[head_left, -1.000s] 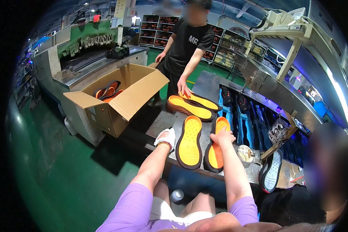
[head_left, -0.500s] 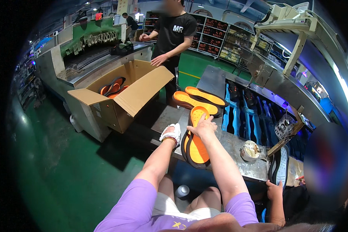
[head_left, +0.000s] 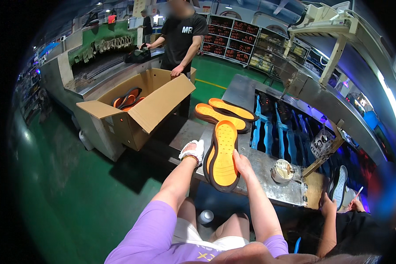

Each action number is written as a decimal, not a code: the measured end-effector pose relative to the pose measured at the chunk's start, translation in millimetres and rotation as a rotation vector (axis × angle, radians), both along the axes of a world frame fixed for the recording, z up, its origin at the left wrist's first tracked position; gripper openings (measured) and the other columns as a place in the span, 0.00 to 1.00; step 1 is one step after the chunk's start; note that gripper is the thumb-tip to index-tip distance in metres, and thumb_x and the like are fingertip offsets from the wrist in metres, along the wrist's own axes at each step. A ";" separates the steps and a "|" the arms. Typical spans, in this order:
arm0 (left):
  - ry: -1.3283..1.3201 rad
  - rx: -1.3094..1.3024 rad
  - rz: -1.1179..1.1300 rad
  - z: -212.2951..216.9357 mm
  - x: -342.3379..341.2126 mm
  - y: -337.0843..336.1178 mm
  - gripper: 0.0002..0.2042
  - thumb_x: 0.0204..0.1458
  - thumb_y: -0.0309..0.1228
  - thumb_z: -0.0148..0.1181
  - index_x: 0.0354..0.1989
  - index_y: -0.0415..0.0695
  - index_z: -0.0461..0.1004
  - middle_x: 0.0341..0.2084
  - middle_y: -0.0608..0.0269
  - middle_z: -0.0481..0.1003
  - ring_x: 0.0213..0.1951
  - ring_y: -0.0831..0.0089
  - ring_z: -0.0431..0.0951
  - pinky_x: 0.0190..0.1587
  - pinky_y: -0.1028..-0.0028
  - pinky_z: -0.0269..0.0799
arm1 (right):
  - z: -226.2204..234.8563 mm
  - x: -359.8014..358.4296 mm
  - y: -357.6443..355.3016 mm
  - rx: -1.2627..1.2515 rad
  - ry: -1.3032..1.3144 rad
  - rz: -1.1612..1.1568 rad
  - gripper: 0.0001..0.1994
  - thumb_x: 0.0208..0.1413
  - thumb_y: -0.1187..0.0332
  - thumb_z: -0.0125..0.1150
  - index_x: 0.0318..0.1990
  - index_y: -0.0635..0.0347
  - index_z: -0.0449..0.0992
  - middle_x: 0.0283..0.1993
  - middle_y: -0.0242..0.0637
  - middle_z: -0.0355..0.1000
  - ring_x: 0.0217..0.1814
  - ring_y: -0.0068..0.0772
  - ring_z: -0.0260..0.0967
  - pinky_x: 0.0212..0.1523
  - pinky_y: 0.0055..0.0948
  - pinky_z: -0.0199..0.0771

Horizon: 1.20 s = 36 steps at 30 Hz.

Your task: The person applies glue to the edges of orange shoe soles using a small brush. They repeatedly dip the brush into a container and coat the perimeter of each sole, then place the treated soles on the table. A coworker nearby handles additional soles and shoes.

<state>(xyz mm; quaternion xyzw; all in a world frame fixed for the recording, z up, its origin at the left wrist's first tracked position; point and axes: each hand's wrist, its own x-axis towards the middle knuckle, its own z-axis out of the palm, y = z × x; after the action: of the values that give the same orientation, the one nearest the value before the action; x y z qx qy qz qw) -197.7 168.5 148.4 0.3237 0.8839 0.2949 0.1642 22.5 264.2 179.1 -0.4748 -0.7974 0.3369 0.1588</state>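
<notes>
A shoe sole [head_left: 225, 152], orange inside with a black rim, lies over another sole [head_left: 209, 158] at the table's front edge. My right hand [head_left: 242, 163] grips its right edge, thumb on top and the other fingers hidden. Just left of these soles is my left hand [head_left: 192, 151], wrapped in a white cloth glove; its fingers cannot be made out. Beyond the gripped sole, two more orange-and-black soles [head_left: 226, 115] rest on the metal table [head_left: 268, 169].
An open cardboard box [head_left: 160, 110] holding soles stands at the left, a person [head_left: 182, 39] behind it. A white tub [head_left: 282, 170] sits right of my hand. Blue racks [head_left: 268, 132] carry dark parts on the right. A co-worker's hand [head_left: 328, 204] holds a pale sole [head_left: 339, 187].
My right hand has moved from the sole's upper surface to its right edge, and more of the inside shows. The person behind the box has shifted left. The co-worker's sole has moved right.
</notes>
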 end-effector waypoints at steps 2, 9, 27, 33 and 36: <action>0.044 -0.047 -0.031 35.0 20.2 -11.6 0.32 0.65 0.57 0.41 0.55 0.41 0.78 0.56 0.42 0.77 0.59 0.45 0.76 0.61 0.53 0.71 | -10.2 2.7 11.7 -0.040 0.018 -0.020 0.44 0.66 0.34 0.41 0.55 0.78 0.76 0.58 0.68 0.73 0.68 0.61 0.68 0.67 0.43 0.64; 0.072 -0.051 -0.071 35.7 15.8 -18.0 0.32 0.62 0.58 0.48 0.59 0.42 0.73 0.59 0.42 0.75 0.60 0.45 0.75 0.61 0.54 0.71 | 3.5 -1.5 -9.1 -0.152 0.066 0.000 0.46 0.65 0.34 0.41 0.62 0.80 0.70 0.65 0.72 0.66 0.73 0.64 0.61 0.72 0.45 0.58; 0.392 -0.004 -0.278 11.3 33.4 -19.9 0.32 0.60 0.51 0.53 0.68 0.44 0.65 0.69 0.43 0.59 0.66 0.46 0.66 0.63 0.47 0.68 | -40.0 75.6 -41.0 -0.077 0.418 -0.027 0.30 0.71 0.48 0.46 0.56 0.74 0.75 0.50 0.57 0.78 0.54 0.52 0.75 0.56 0.40 0.71; 0.385 0.006 -0.262 13.9 33.9 -20.2 0.31 0.60 0.52 0.54 0.66 0.43 0.67 0.67 0.43 0.61 0.63 0.46 0.70 0.60 0.47 0.72 | -69.0 134.2 -110.4 -0.145 0.691 -0.332 0.20 0.75 0.56 0.45 0.46 0.64 0.78 0.34 0.35 0.78 0.29 0.18 0.68 0.29 0.20 0.69; 0.352 -0.029 -0.274 22.6 40.5 -16.8 0.30 0.60 0.52 0.54 0.65 0.44 0.68 0.67 0.43 0.62 0.62 0.46 0.71 0.60 0.47 0.72 | -120.5 161.5 -145.3 -0.401 0.706 -0.414 0.20 0.75 0.58 0.44 0.43 0.63 0.78 0.30 0.33 0.78 0.24 0.18 0.67 0.26 0.18 0.67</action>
<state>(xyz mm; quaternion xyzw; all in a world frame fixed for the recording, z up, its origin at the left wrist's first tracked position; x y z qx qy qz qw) -157.2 151.7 170.9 0.4850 0.8508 0.1960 0.0506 184.0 118.9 58.6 -0.5017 -0.5018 0.5871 0.3895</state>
